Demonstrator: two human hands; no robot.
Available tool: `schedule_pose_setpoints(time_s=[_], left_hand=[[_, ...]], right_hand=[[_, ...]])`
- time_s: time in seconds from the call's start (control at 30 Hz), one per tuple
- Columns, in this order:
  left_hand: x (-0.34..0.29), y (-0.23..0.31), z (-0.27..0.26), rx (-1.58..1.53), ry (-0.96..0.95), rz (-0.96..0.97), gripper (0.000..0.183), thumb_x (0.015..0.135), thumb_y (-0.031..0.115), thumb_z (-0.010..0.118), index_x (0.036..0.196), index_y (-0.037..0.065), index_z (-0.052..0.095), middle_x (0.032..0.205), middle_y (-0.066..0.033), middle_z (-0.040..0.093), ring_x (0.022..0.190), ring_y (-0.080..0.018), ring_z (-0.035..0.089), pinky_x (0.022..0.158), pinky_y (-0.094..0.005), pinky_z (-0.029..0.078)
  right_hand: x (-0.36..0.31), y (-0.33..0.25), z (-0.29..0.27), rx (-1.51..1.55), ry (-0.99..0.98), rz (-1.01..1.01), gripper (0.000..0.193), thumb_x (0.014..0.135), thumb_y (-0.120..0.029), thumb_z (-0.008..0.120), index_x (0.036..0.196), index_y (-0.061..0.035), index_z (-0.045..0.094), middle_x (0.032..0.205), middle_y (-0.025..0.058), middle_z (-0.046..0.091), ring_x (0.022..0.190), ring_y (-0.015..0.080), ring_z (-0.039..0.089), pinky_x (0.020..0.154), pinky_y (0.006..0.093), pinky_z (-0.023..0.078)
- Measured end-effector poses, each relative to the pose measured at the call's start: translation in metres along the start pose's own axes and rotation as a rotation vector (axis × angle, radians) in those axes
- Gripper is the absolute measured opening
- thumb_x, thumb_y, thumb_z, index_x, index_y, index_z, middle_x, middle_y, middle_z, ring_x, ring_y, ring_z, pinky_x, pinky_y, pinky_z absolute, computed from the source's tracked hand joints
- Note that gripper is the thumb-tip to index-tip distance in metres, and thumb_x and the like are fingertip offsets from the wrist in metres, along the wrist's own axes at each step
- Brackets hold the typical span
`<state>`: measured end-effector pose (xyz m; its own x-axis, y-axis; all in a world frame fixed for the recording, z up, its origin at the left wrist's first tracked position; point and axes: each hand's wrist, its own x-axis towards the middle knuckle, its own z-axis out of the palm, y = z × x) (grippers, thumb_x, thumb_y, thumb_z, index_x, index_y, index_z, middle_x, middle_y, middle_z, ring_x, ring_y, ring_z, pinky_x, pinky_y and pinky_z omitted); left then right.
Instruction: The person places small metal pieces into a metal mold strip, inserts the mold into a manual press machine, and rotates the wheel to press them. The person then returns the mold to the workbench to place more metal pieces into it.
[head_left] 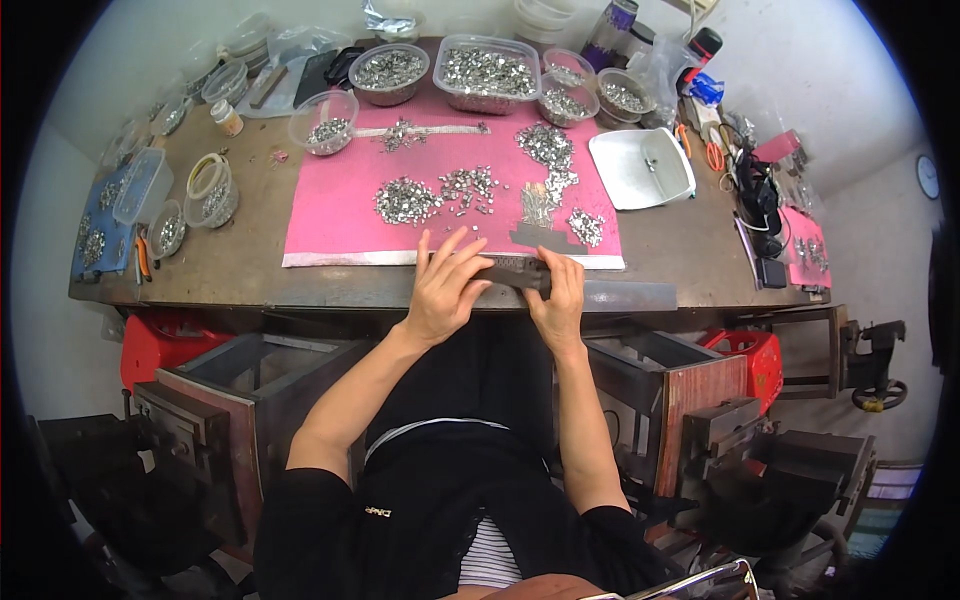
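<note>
Between my hands, over the table's front edge, is a dark, narrow metal bar [512, 276] with a row of small marks or holes along its top. My left hand [443, 292] pinches its left end, thumb underneath and fingers stretched over the mat. Around the right end, my right hand [561, 292] is closed, thumb on the near side. Just beyond lies a flat grey plate [548, 238] with a bundle of thin metal strips [538, 207] above it. Loose piles of small silvery metal pieces [408, 202] lie on the pink mat [330, 215].
Clear plastic tubs of metal pieces [487, 68] line the back. A white tray [625, 180] stands right of the mat, beyond it orange-handled pliers [714, 152] and cables. A grey metal strip [630, 296] runs along the front edge. Machine vises [185, 430] flank my legs.
</note>
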<state>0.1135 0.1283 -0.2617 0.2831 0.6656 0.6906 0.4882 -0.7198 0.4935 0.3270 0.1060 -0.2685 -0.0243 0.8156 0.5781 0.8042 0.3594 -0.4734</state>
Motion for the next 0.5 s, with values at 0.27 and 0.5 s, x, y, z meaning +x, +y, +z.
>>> schedule_pose_setpoints(time_s=[0.27,0.5], left_hand=[[-0.049,-0.003,-0.058,-0.722,0.303,-0.761,0.030,0.111,0.016,0.041,0.133,-0.004,0.042,0.138,-0.0230,0.055,0.118,-0.0289,0.066,0.094,-0.0382,0.058],[-0.045,-0.029,-0.090,-1.034,0.029,-1.155,0.026,0.109,0.023,0.052,0.121,0.000,0.051,0.115,-0.0225,0.069,0.095,-0.0273,0.074,0.077,-0.0334,0.062]], right_hand=[[0.000,-0.002,0.001,0.003,0.025,-0.013,0.046,0.078,-0.016,0.085,0.119,-0.0063,0.065,0.115,0.0090,0.063,0.106,0.0307,0.056,0.094,0.0427,0.045],[-0.001,-0.002,0.001,0.011,0.021,-0.003,0.047,0.078,-0.017,0.085,0.119,-0.0063,0.066,0.115,0.0090,0.063,0.106,0.0304,0.056,0.094,0.0427,0.045]])
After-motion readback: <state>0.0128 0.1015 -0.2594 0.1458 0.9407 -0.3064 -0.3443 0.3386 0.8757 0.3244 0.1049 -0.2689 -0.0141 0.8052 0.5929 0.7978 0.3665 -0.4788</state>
